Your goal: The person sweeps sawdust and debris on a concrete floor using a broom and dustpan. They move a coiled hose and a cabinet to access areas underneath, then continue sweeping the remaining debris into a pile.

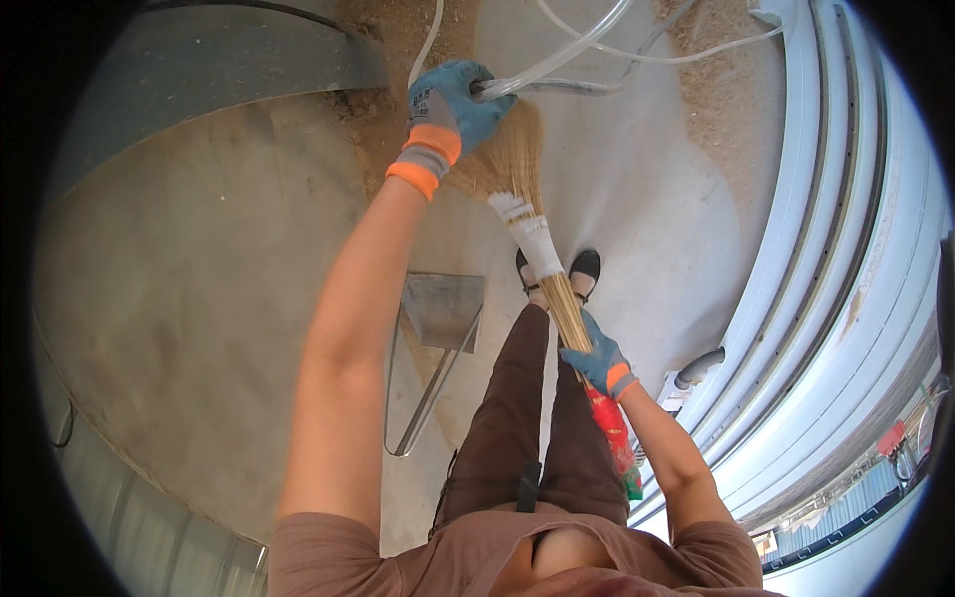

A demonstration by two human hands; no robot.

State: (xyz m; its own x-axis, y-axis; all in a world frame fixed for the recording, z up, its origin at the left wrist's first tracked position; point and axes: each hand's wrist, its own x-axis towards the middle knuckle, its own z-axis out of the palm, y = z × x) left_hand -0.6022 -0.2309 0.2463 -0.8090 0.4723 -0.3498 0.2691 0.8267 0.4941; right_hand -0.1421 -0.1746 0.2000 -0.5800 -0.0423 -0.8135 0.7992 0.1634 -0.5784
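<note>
The left hand [450, 104], in a blue glove with an orange cuff, is closed around a clear hose [557, 62] and lifts it off the concrete floor [199, 259], just above the broom's bristle head. The right hand [597, 360], gloved the same way, grips the straw broom [532, 234] on its bound stalk, above the white wrapping, with the bristles fanned toward sawdust [726, 109] scattered along the white curved frames [826, 239]. A metal dustpan [438, 318] lies near the shoes [584, 267]. To sweep well here, I judge the hose should stay raised clear of the bristles, strokes short and drawn toward the dustpan.
</note>
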